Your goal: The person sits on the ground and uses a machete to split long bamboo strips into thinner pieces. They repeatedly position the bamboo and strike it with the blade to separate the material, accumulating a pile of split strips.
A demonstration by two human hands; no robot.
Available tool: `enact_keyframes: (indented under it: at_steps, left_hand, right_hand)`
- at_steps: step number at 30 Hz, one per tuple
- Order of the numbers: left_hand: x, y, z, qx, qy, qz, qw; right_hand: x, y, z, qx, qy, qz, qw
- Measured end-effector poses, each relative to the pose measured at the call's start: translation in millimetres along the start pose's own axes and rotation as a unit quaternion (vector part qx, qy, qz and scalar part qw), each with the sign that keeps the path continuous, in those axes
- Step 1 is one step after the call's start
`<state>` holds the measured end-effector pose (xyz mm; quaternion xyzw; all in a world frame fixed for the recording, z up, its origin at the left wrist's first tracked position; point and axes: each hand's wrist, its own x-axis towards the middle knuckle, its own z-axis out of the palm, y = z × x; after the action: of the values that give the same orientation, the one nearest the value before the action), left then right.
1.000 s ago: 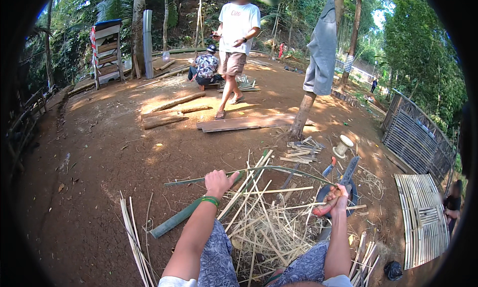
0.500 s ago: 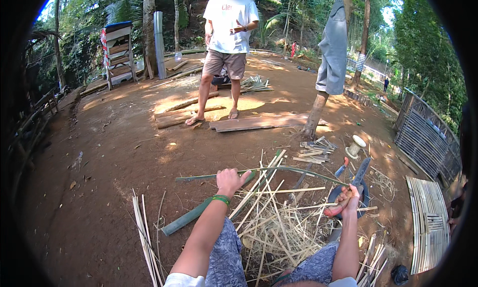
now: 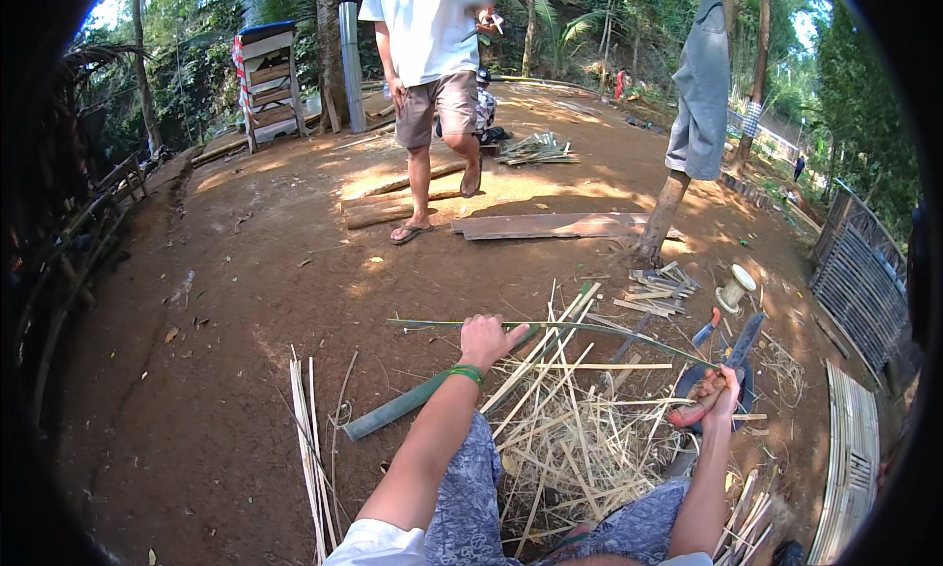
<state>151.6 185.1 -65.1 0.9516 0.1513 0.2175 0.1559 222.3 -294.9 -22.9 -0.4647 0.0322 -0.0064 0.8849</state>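
Pile of split bamboo strips (image 3: pixel 580 438) on dirt before knees. Left hand (image 3: pixel 484 340) closed around long thin bamboo strip (image 3: pixel 589 327), held level above pile. Right hand (image 3: pixel 715 397) gripping red-handled knife (image 3: pixel 722 374). Farther: thread spool (image 3: pixel 734 288), person in white shirt (image 3: pixel 432 84).

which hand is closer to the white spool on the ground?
Right. The right hand, gripping a knife, sits just below the white spool. The left hand is well off to the spool's left, holding a long bamboo strip.
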Motion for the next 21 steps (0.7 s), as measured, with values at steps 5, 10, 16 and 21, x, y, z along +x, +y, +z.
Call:
enact_keyframes:
  at_steps: [5, 10, 16, 21]
  left_hand:
    - [1, 4, -1, 0.008, -0.022, -0.011, 1.000]
    - [2, 10, -3, 0.025, -0.002, -0.008, 1.000]
    - [3, 5, -2, 0.039, -0.004, -0.013, 0.999]
    - [1, 3, -3, 0.033, -0.027, -0.015, 0.999]
  right_hand:
    - [-2, 1, 4, -0.008, 0.018, -0.004, 1.000]
    - [6, 1, -2, 0.010, 0.012, 0.001, 1.000]
    - [0, 3, 9, 0.000, 0.020, -0.007, 1.000]
    - [-7, -1, 18, 0.007, 0.030, -0.006, 1.000]
